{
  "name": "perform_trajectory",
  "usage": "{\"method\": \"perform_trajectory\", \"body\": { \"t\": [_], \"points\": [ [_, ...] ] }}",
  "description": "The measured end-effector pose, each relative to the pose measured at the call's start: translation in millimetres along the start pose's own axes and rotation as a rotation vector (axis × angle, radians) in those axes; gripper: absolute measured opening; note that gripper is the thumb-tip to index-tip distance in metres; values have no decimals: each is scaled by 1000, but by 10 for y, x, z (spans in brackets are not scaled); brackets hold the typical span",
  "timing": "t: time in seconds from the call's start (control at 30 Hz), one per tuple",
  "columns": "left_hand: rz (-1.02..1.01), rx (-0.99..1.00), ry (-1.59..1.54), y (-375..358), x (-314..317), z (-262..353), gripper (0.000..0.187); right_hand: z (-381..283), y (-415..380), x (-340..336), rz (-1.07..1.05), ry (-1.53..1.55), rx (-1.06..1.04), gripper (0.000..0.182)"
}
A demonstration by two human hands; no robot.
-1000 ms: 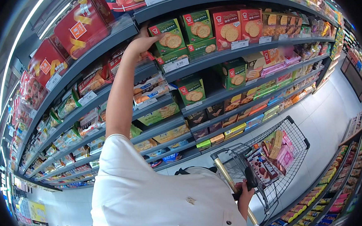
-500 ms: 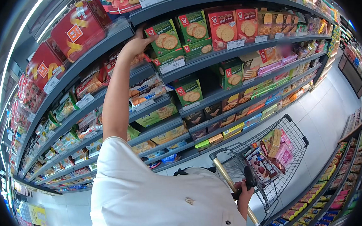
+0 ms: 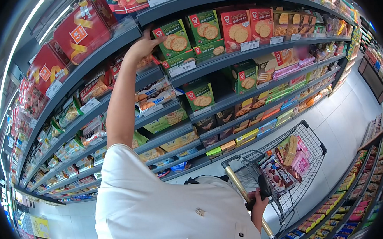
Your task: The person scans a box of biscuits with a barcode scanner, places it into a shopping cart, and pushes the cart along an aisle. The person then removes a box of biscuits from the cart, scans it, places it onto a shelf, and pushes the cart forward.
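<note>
My left hand (image 3: pixel 144 47) reaches up to the shelf at the left edge of a green cracker box (image 3: pixel 173 38). The thumb lies against the box's front, and the other fingers go behind its left side, partly hidden. This box sits on top of another green cracker box (image 3: pixel 179 61), and a similar stack stands to its right. Low on the right, my right hand (image 3: pixel 259 204) is closed around the handle of a shopping cart (image 3: pixel 307 156), beside a black part. Several packaged snacks (image 3: pixel 286 166) lie inside the cart.
Red cracker boxes (image 3: pixel 236 29) stand right of the green ones. Large red gift boxes (image 3: pixel 79 33) are on the left shelf. A price tag (image 3: pixel 182 69) lines the shelf edge under my left hand. Another shelf of snacks (image 3: pixel 349 188) runs along the right, across the tiled floor (image 3: pixel 352 92).
The green box at my left hand has shifted very slightly. My left hand stays at its edge, and my right hand keeps its place on the cart handle.
</note>
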State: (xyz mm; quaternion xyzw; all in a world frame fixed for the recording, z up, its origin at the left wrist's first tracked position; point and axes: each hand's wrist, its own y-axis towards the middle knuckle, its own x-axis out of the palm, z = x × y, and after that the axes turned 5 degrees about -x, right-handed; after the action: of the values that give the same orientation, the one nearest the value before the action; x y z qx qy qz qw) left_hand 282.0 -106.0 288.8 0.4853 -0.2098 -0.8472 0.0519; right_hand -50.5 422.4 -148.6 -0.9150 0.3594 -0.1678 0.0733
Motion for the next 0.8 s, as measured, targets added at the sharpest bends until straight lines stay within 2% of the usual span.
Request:
{"method": "perform_trajectory", "body": {
  "t": [0.47,0.57,0.67,0.8],
  "points": [
    [7,-53,96,-233,-123,225,110,79,32,-32,-7,6,-31,19],
    [18,-17,100,-151,-89,114,111,69,34,-36,-15,4,-33,19],
    [-54,-63,27,-243,-146,237,109,54,32,-29,-23,14,-34,18],
    [18,-33,109,-175,-89,142,112,88,42,-34,-26,-3,-45,23]
  ]
}}
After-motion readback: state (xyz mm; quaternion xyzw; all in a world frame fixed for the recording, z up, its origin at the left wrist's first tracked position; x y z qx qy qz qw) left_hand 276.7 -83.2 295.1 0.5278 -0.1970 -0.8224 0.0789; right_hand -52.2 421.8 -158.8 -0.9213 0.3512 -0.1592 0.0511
